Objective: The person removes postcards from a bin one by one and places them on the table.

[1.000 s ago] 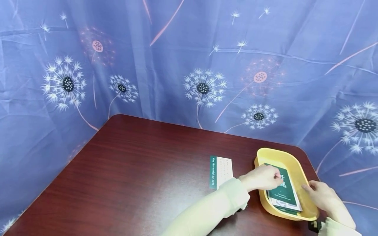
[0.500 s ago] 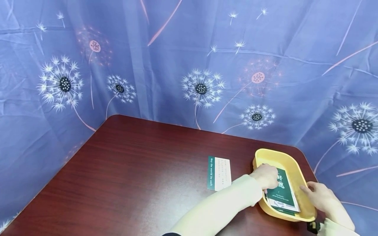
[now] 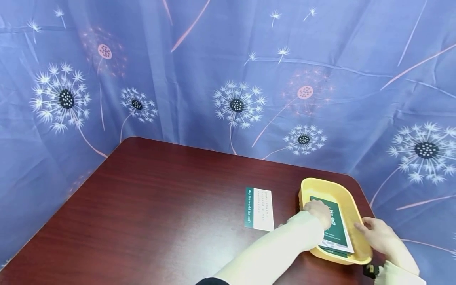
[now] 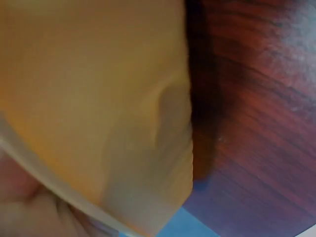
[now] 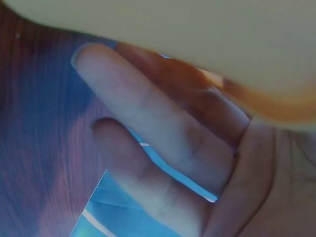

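A yellow tray (image 3: 322, 184) stands at the right end of the table. Inside lies a small uneven stack of printed cards, topped by a dark green card (image 3: 336, 227) with white lettering; a paler card shows beneath its lower edge. My left hand (image 3: 318, 211) reaches into the tray over the left side of the stack, its fingers mostly hidden by the back of the hand and the sleeve. My right hand (image 3: 379, 235) holds the tray's right rim, thumb at the inner side. In the right wrist view its fingers (image 5: 143, 113) extend beneath the yellow edge.
A green and white card (image 3: 259, 209) reading "May the world be soft" lies on the dark red wooden table (image 3: 160, 198), left of the tray. Blue dandelion-print cloth (image 3: 199, 79) hangs behind the table and along its sides.
My left hand has shifted from over the green card's middle to the stack's left side, lower in the tray. My right hand keeps its hold on the rim. The whole view has drifted slightly.
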A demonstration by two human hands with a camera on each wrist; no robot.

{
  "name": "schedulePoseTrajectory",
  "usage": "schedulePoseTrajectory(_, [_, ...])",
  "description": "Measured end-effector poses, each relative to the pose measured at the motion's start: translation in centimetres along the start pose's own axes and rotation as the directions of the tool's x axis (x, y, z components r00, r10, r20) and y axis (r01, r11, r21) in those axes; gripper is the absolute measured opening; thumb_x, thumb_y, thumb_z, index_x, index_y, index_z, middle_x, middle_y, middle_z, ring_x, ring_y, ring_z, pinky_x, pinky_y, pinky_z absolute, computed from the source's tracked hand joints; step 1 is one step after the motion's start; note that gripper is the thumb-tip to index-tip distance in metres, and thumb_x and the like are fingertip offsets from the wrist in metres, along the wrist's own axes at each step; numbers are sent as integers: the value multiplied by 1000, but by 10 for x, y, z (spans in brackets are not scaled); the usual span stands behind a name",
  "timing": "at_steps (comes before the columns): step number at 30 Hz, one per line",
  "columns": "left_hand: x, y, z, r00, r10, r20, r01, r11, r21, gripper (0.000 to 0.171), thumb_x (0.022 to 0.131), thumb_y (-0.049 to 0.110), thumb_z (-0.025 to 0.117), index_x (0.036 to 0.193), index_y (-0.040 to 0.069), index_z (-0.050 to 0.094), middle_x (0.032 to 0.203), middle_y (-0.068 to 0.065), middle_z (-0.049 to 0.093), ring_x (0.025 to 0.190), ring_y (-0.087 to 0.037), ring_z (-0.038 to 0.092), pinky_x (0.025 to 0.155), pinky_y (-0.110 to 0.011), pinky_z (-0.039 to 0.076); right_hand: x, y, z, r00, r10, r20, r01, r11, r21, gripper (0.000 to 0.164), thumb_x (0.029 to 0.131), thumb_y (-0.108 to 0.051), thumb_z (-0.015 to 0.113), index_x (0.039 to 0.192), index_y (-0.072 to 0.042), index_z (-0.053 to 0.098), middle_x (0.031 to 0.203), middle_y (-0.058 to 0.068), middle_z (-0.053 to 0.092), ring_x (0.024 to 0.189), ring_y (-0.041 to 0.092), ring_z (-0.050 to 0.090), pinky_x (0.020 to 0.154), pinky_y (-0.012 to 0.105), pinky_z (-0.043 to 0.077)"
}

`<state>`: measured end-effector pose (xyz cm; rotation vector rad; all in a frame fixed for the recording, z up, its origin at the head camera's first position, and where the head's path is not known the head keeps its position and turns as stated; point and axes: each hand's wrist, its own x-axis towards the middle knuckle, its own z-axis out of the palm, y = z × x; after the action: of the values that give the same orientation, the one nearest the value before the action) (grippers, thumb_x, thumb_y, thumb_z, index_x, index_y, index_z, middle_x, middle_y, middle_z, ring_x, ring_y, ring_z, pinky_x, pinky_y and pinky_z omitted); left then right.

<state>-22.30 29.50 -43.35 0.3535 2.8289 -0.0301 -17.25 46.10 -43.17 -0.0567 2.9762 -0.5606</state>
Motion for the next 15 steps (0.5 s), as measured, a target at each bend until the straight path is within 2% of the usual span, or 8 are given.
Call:
schedulePoseTrajectory(5, [2, 4, 8, 1000, 4, -3, -4, 999, 52, 48, 71, 76, 67, 113, 52, 64, 102, 28, 60, 84, 2, 57, 59, -25, 47, -3, 1, 2, 1000, -5, 10, 5, 1000, 10, 28, 102, -21, 49, 92, 1, 63, 74, 6, 59, 69, 18, 51, 63, 37, 41])
schedulePoseTrajectory(9, [3, 6, 9, 1000, -5, -22, 6, 999, 51, 45, 73, 73, 68, 112, 52, 64, 101, 28, 61, 84, 2, 56, 58, -25, 48, -3, 1, 1, 1000, -3, 18, 2, 1000, 27, 27, 102, -21, 50, 91, 0, 63, 75, 6, 60, 70, 18, 51, 64, 36, 41])
schedulePoseTrajectory(15, [6, 6, 10, 998, -27, -55, 28, 999, 29, 28, 80, 60, 70, 105, 48, 66, 91, 23, 62, 72, -3, 56, 49, -29, 48, -1, 1, 1, 1000, -12, 23, 11, 999, 39, 26, 102, -20, 51, 92, 0, 64, 76, 6, 61, 71, 19, 52, 63, 34, 41])
